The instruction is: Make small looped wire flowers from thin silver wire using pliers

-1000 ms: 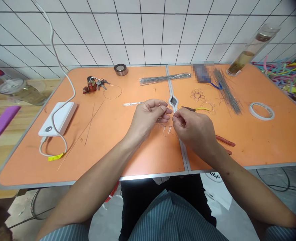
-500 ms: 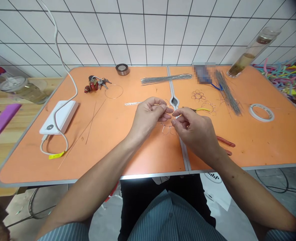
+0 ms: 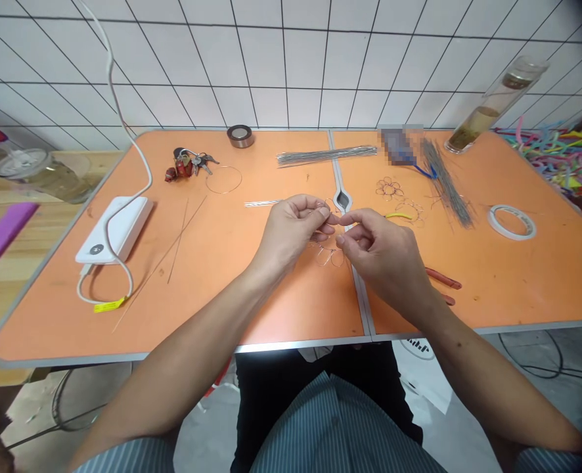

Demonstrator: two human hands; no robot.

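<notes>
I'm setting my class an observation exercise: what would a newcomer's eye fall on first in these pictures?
Probably the person's left grip and right grip, close together over the middle of the orange tabletop, with fine wire loops beside them. Next, perhaps, the white box with its cable at the left, and the tangle of bright strips beyond the right edge.

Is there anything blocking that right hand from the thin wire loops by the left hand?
Only the left hand's fingers, which cover part of the wire loops; no other object visibly stands between the loops and the right hand.
</notes>
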